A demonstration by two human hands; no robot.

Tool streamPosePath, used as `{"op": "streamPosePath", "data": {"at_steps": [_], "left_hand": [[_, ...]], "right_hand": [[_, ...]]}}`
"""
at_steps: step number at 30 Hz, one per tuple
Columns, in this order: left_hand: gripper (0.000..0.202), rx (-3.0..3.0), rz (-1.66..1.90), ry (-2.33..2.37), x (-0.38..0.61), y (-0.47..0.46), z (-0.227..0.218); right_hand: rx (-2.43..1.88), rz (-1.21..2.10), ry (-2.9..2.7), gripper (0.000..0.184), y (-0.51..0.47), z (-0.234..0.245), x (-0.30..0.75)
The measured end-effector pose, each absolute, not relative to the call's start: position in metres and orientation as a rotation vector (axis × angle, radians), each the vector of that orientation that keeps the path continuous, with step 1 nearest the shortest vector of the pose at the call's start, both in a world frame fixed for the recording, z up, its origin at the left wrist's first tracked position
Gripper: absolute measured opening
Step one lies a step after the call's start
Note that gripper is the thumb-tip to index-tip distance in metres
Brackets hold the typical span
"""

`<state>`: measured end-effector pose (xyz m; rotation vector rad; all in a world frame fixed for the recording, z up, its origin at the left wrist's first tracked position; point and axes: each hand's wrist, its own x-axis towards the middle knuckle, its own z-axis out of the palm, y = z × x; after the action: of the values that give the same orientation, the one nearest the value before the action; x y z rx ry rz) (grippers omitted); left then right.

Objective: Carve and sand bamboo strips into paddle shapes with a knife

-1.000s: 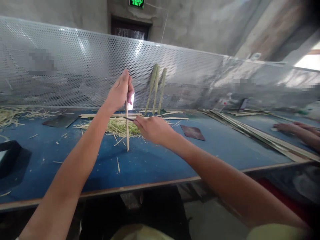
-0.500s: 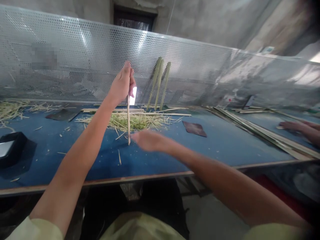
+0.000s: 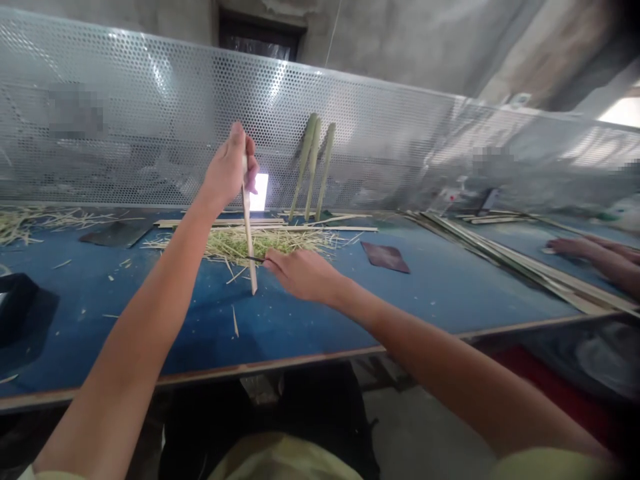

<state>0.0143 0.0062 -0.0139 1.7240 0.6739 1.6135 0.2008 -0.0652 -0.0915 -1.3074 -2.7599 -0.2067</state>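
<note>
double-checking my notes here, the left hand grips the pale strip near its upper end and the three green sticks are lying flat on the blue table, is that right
Not quite: the three green sticks are not lying flat but leaning upright against the metal screen, as the head view shows. The left hand does grip the pale strip near its upper end.

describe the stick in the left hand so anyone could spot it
On the blue table, find the heap of shavings in front of the mesh panel. Before it, the left hand grips a pale stick by its upper part, while the right hand holds a thin dark tool lower down. Unlike the three green sticks leaning against the panel, it is hand-held.
</note>
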Motion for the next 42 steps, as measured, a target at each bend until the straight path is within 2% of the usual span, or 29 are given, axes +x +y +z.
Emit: {"op": "streamPosePath", "data": {"at_steps": [8,17,24,30,37,42], "left_hand": [[0.046,1.805,1.657,0.826,0.018,0.010,-0.015],[0.045,1.757,1.708,0.828,0.016,0.014,-0.017],[0.043,1.772,1.706,0.858,0.012,0.012,-0.019],[0.046,1.751,1.704,0.909,0.009,0.014,-0.019],[0.036,1.833,1.704,1.040,0.012,0.001,-0.016],[0.035,1.846,1.665,1.077,0.014,-0.003,-0.015]], "right_hand": [[-1.581,-0.195,-2.758,0.043,-0.058,-0.127,0.185],[-1.567,-0.226,-2.948,0.030,-0.078,-0.158,0.190],[-1.555,-0.271,-2.931,0.036,-0.086,-0.152,0.202],[-1.507,-0.081,-2.851,0.031,-0.088,-0.141,0.206],[-1.537,-0.316,-2.730,0.033,-0.069,-0.124,0.197],[-1.475,-0.315,-2.716,0.038,-0.055,-0.128,0.204]]}}
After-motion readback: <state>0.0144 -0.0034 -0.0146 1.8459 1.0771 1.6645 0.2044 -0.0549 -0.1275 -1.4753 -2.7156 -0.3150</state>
